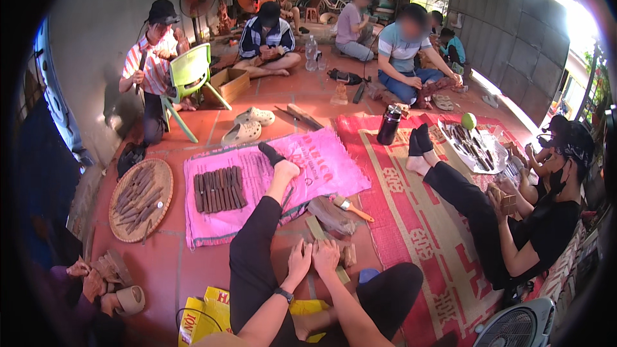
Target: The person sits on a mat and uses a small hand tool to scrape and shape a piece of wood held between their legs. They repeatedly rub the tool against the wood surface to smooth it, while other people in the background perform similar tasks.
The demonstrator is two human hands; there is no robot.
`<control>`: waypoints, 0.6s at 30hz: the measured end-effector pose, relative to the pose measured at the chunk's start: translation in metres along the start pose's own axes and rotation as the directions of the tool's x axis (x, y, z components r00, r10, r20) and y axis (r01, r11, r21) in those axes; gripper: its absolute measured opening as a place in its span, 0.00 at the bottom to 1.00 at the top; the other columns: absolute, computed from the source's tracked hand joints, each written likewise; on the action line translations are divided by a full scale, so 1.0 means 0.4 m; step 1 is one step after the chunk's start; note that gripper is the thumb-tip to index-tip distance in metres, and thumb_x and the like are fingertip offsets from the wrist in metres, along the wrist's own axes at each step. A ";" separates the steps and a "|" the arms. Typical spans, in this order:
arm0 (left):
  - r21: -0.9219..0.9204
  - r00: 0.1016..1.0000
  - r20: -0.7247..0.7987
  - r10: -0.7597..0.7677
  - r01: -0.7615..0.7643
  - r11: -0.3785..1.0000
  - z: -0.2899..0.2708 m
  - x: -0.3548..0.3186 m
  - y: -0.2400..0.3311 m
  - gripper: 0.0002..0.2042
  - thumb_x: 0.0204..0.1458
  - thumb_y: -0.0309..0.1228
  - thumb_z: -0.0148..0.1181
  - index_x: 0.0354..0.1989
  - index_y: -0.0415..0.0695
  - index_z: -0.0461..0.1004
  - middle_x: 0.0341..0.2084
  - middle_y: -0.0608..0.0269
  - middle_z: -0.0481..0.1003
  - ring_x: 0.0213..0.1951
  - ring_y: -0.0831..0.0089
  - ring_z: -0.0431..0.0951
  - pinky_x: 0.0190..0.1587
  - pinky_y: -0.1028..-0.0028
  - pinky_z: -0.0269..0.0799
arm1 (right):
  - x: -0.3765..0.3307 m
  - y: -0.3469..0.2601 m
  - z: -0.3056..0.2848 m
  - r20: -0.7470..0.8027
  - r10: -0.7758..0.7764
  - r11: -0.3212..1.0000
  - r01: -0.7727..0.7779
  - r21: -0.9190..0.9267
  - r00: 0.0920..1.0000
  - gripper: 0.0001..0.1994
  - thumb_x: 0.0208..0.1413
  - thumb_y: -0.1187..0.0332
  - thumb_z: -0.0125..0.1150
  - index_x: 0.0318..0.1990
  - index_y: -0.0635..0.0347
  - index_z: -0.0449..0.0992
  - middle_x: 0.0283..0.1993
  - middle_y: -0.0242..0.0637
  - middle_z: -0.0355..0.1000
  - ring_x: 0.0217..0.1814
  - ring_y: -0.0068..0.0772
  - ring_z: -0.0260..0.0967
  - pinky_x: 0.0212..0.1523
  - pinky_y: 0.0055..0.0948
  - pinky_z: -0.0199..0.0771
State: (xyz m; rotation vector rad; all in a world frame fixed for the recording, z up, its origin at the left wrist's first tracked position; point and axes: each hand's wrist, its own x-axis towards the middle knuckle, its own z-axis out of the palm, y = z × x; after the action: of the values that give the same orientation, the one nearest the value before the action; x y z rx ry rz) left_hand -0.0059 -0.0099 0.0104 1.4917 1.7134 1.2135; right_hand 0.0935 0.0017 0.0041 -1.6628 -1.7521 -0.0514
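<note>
My left hand (pixel 299 261) and my right hand (pixel 326 256) are close together in front of my lap, fingers curled inward. Whatever they may pinch is too small or hidden to tell. Beneath them runs a narrow pale greenish strip (pixel 315 227), its far end showing beyond my fingers. Close by my right hand lies a small brown wooden block (pixel 348 256). Just past the hands are a crumpled clear plastic bag (pixel 331 217) and a flat brush (pixel 353 208) with an orange handle. Dark wooden sticks (pixel 220 190) lie in a row on a pink sack (pixel 276 168).
A round woven tray (pixel 168 202) of brown wooden pieces sits left. My outstretched leg (pixel 257 238) crosses the sack's edge. At right, a person (pixel 546 218) holds a wooden block on a red patterned mat (pixel 411 212), where a dark flask (pixel 389 125) stands. Others sit farther back.
</note>
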 end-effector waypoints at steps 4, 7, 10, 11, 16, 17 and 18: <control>0.007 0.999 -0.001 -0.038 0.038 0.999 0.017 -0.004 -0.038 0.24 0.60 0.37 0.52 0.61 0.36 0.66 0.59 0.36 0.67 0.63 0.45 0.65 0.64 0.58 0.60 | 0.014 -0.013 -0.024 0.073 0.007 1.000 -0.008 0.018 0.997 0.11 0.56 0.65 0.57 0.27 0.61 0.78 0.32 0.42 0.76 0.39 0.46 0.71 0.42 0.43 0.69; -0.114 0.999 0.008 -0.049 0.049 0.992 0.019 0.016 -0.043 0.24 0.58 0.35 0.53 0.61 0.36 0.66 0.59 0.37 0.67 0.62 0.46 0.66 0.65 0.60 0.59 | 0.014 -0.020 -0.019 0.045 0.003 0.999 -0.006 0.053 0.999 0.11 0.57 0.65 0.57 0.28 0.62 0.79 0.33 0.43 0.76 0.40 0.47 0.71 0.44 0.43 0.69; -0.287 0.968 0.155 -0.200 0.237 0.928 0.017 0.007 -0.003 0.24 0.59 0.39 0.54 0.60 0.37 0.68 0.60 0.39 0.68 0.63 0.49 0.66 0.65 0.61 0.59 | 0.013 0.003 -0.022 0.077 0.013 1.000 -0.016 0.027 0.997 0.12 0.57 0.65 0.57 0.29 0.63 0.79 0.34 0.44 0.76 0.41 0.47 0.71 0.44 0.43 0.69; -0.267 0.979 0.106 -0.175 0.197 0.943 0.019 0.003 0.001 0.24 0.60 0.40 0.54 0.60 0.37 0.69 0.59 0.39 0.68 0.63 0.49 0.66 0.65 0.61 0.59 | 0.012 0.006 -0.017 0.077 0.004 1.000 -0.006 0.028 0.997 0.12 0.57 0.64 0.57 0.29 0.63 0.80 0.34 0.44 0.76 0.41 0.47 0.71 0.44 0.43 0.69; -0.242 0.988 0.062 -0.138 0.149 0.959 0.004 0.004 0.023 0.21 0.63 0.41 0.51 0.56 0.38 0.72 0.58 0.42 0.70 0.62 0.49 0.68 0.64 0.61 0.61 | 0.010 0.007 -0.007 0.146 0.006 1.000 -0.003 -0.017 0.989 0.11 0.54 0.65 0.59 0.27 0.63 0.81 0.35 0.44 0.77 0.44 0.46 0.71 0.45 0.43 0.69; -0.210 0.988 0.040 -0.148 0.153 0.966 0.003 -0.005 0.008 0.20 0.63 0.40 0.51 0.55 0.38 0.73 0.57 0.42 0.71 0.61 0.49 0.68 0.63 0.61 0.61 | 0.020 0.000 -0.012 0.162 0.016 1.000 -0.019 0.015 0.987 0.12 0.55 0.65 0.58 0.26 0.63 0.81 0.35 0.44 0.77 0.44 0.47 0.71 0.45 0.43 0.68; -0.189 0.990 0.012 -0.139 0.139 0.972 0.015 0.002 0.000 0.19 0.62 0.40 0.51 0.54 0.39 0.73 0.56 0.42 0.72 0.61 0.49 0.69 0.63 0.61 0.62 | 0.025 -0.001 -0.010 0.157 0.021 0.999 -0.026 0.027 0.987 0.13 0.55 0.64 0.57 0.26 0.63 0.80 0.35 0.44 0.77 0.44 0.47 0.71 0.45 0.44 0.68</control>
State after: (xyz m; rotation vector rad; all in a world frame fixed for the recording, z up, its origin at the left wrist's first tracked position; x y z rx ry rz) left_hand -0.0011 -0.0075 0.0080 1.2387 1.6238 1.2641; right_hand 0.0956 0.0083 0.0122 -1.7051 -1.8396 0.1185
